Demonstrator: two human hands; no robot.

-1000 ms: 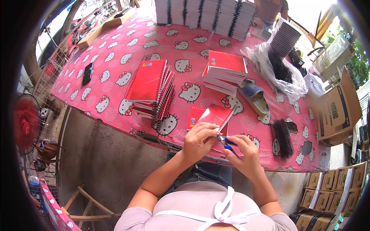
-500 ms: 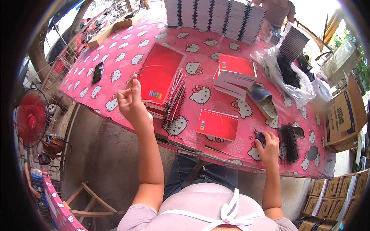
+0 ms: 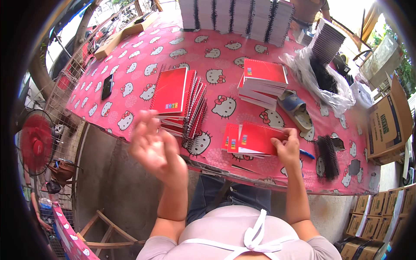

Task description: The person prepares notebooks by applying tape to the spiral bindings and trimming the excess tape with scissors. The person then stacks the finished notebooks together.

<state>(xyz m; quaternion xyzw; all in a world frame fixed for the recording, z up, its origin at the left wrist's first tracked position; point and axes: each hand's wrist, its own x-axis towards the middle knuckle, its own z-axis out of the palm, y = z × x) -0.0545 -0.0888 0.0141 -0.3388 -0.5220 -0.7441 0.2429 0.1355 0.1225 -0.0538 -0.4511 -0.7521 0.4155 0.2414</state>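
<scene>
My right hand (image 3: pixel 287 145) pinches the right edge of a red notebook (image 3: pixel 260 138) between thumb and fingers. Under and left of it, more red covers (image 3: pixel 231 134) show, slightly fanned out. Beside that hand a blue-handled tool (image 3: pixel 307 154) pokes out; whether the palm still holds it I cannot tell. Over the near table edge, my left hand (image 3: pixel 156 149) is raised with fingers apart and nothing in it, a little blurred. Just beyond it stands a stack of red spiral-bound notebooks (image 3: pixel 170 91), their dark and red coils facing right.
Another red notebook stack (image 3: pixel 265 71) stands at centre right beside a blue-grey clog (image 3: pixel 295 108). Black spiral coils (image 3: pixel 327 158) lie near the right edge. A plastic bag (image 3: pixel 299 71), a cardboard box (image 3: pixel 385 123), a phone (image 3: pixel 107 86) and tall notebook piles (image 3: pixel 234 17) surround the work area.
My left hand has let go of the top notebook, which now lies flat on its stack, and has opened. My right hand has moved left from the blue-handled tool's earlier spot onto the red notebooks.
</scene>
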